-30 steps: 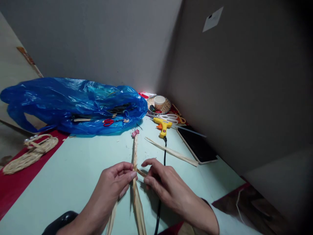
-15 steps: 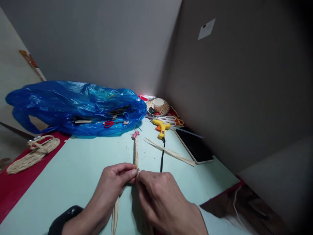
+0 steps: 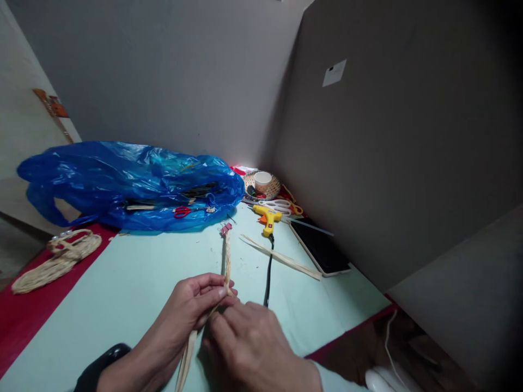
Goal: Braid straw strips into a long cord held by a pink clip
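A straw braid point(image 3: 226, 256) lies lengthwise on the pale green table point(image 3: 122, 283), with a pink binder clip point(image 3: 225, 229) on its far end. My left hand point(image 3: 192, 305) pinches the braid's near end between thumb and fingers. My right hand point(image 3: 249, 348) is closed over the loose straw strips point(image 3: 186, 359) just below that pinch, knuckles up, fingertips hidden. The loose strips trail toward me under both hands.
A blue plastic bag point(image 3: 126, 185) with red scissors point(image 3: 182, 211) lies at the back. A yellow glue gun point(image 3: 266, 218) with a black cord, white scissors point(image 3: 280, 204), a woven tray with a cup point(image 3: 262, 181), a tablet point(image 3: 321, 247), spare strips point(image 3: 281, 258) and a straw coil point(image 3: 57, 258) surround the work.
My right hand moved left and toward me, from beside the braid to closing over the loose strips under my left hand. The camera tilted a little.
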`<state>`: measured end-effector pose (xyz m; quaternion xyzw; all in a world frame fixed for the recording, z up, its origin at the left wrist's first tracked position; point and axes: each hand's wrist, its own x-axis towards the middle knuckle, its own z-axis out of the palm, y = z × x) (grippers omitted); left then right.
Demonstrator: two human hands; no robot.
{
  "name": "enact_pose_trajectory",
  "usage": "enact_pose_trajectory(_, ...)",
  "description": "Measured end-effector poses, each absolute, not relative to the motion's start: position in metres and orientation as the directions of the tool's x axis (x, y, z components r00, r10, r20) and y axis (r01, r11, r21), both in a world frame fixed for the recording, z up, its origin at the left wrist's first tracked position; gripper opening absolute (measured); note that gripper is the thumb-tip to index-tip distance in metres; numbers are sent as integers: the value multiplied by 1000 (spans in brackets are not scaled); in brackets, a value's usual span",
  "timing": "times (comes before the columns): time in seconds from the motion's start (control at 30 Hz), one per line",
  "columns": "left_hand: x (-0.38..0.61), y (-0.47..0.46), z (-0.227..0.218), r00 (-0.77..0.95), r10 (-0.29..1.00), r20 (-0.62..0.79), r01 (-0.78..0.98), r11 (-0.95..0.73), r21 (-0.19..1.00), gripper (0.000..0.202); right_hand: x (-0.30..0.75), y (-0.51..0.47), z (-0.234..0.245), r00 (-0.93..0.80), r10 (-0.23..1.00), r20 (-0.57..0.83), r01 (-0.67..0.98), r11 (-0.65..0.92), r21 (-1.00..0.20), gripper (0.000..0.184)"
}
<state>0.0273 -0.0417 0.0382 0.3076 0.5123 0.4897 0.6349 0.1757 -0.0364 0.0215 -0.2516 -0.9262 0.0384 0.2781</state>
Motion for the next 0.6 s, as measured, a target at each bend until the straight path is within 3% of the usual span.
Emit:
enact_pose_trajectory(0.1, 24, -44, 43, 6, 940, -340, -314, 324, 892, 24, 193, -19, 48, -584, 720, 375, 498, 682, -535, 17)
enact_pose_trajectory(0.17, 23, -44, 44, 0, 937, -349, -309, 332, 891, 25, 198, -4, 58, -543, 802, 249, 458, 532, -712, 16)
enact_pose_trajectory(0.27, 23, -43, 42, 11, 942, -336, -307, 323, 895, 27, 193, 12, 57, -688, 726, -3, 268, 250, -930, 20)
enact_pose_trajectory(0.33, 23, -42, 38, 25, 954, -299, -321, 291, 901, 28, 185, 15, 52, -776, 626, -73, 159, 83, -984, 22)
enact_pose_trajectory(0.4, 23, -42, 36, 35, 964, -265, -327, 262, 908, 27, 179, 15, 49, -795, 599, -94, 148, 41, -988, 23)
enact_pose_trajectory(0.6, 24, -43, 37, 0, 971, -238, -267, 229, 936, 23, 181, 18, 46, -776, 630, -40, 230, 222, -948, 24)
